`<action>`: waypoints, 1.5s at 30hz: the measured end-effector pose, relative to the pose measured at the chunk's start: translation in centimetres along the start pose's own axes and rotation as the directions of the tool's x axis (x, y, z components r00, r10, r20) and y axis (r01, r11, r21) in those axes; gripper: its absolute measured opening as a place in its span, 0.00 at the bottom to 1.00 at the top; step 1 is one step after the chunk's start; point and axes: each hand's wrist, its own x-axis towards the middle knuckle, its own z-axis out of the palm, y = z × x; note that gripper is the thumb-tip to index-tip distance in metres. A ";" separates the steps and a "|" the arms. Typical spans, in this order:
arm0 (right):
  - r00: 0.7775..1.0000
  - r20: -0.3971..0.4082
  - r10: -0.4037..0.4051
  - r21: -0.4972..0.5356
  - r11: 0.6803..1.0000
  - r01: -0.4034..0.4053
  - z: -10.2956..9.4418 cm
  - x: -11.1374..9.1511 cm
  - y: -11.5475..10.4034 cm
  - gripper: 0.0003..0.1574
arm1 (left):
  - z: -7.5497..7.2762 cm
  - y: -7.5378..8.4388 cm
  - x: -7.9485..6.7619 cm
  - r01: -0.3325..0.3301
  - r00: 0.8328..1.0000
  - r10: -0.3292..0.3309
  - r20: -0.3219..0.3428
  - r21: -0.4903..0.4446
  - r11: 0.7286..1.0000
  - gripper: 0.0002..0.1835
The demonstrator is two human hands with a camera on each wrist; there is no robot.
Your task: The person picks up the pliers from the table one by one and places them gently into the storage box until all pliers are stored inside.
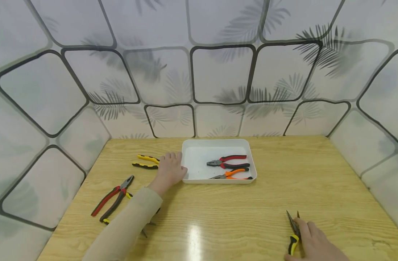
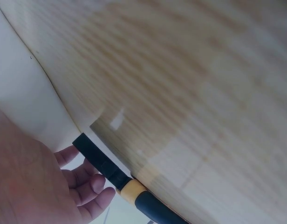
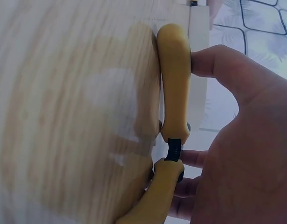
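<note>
My left hand (image 1: 170, 167) reaches over yellow-and-black-handled pliers (image 1: 147, 158) beside the white tray (image 1: 194, 159). It hides their head in the head view. In the left wrist view the blunt black head (image 2: 99, 158) shows, with loosely bent fingers (image 2: 87, 186) right at it. Near the front right, my right hand (image 1: 316, 241) holds needle-nose pliers (image 1: 294, 243) with yellow-and-black handles and slightly spread tips. The right wrist view shows the thumb (image 3: 204, 63) against one yellow handle (image 3: 175, 84) and the other fingers at the pivot.
Red-and-black combination pliers (image 1: 231, 162) and orange-and-black pliers (image 1: 233, 175) lie in the tray. Other red-and-black pliers (image 1: 113, 201) lie at left. My left sleeve (image 1: 127, 224) partly covers more yellow-and-black tools (image 1: 106, 221). A patterned cloth wall (image 1: 222, 76) stands behind the wooden table (image 1: 235, 210).
</note>
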 end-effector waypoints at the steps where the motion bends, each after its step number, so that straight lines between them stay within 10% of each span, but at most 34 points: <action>1: 1.000 -0.013 -0.012 -0.002 1.000 0.012 0.0 -0.1 0.0 0.70 | 0.0 0.0 0.0 0.001 1.000 -0.001 0.000 -0.001 1.000 0.25; 13: 0.976 -0.186 -0.111 -0.106 0.990 0.093 0.5 -0.1 0.8 0.74 | 0.3 0.0 0.1 -0.001 1.000 0.001 -0.004 -0.010 1.000 0.26; 32: 0.992 0.077 0.098 -0.036 0.995 -0.095 -1.2 0.9 1.0 0.65 | -0.1 0.0 0.0 0.011 1.000 -0.011 0.028 -0.018 1.000 0.28; 45: 0.997 -0.075 0.017 -0.123 0.992 -0.026 -2.1 0.9 1.3 0.47 | 0.2 0.0 -0.1 0.001 1.000 -0.001 0.006 -0.015 1.000 0.26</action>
